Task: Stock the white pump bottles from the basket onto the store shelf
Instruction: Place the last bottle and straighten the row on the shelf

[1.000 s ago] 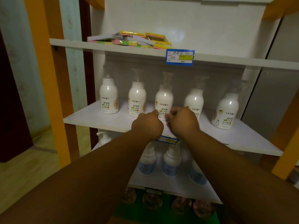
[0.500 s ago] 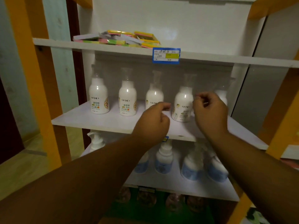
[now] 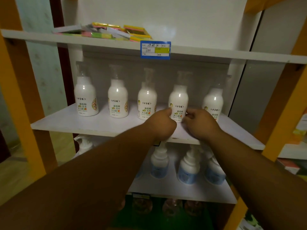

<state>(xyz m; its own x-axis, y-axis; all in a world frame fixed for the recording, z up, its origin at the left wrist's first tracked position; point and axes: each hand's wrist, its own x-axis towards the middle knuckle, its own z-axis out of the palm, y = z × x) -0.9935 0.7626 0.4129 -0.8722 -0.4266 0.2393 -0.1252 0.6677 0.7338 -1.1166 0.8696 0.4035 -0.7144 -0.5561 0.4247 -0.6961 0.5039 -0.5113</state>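
Several white pump bottles with clear caps stand in a row on the middle white shelf (image 3: 69, 125). Both of my hands meet at the fourth bottle from the left (image 3: 179, 98). My left hand (image 3: 162, 126) is curled, its fingertips pressing the bottle's lower left side. On the lower right side, the bent fingers of my right hand (image 3: 201, 125) touch it. The bottle stands upright on the shelf between them. The neighbouring third bottle (image 3: 147, 100) and fifth bottle (image 3: 213, 102) are untouched. No basket is in view.
The upper shelf (image 3: 216, 53) carries a pile of flat colourful packs (image 3: 106, 32) and a blue price tag (image 3: 155, 50). Below, blue-labelled pump bottles (image 3: 188, 170) stand on a lower shelf. Orange uprights (image 3: 25, 113) frame both sides, with more shelving at far right.
Both hands left the third bottle and shifted right. They were apart half a second ago and have now closed in on the fourth bottle from both sides. My view moved closer.
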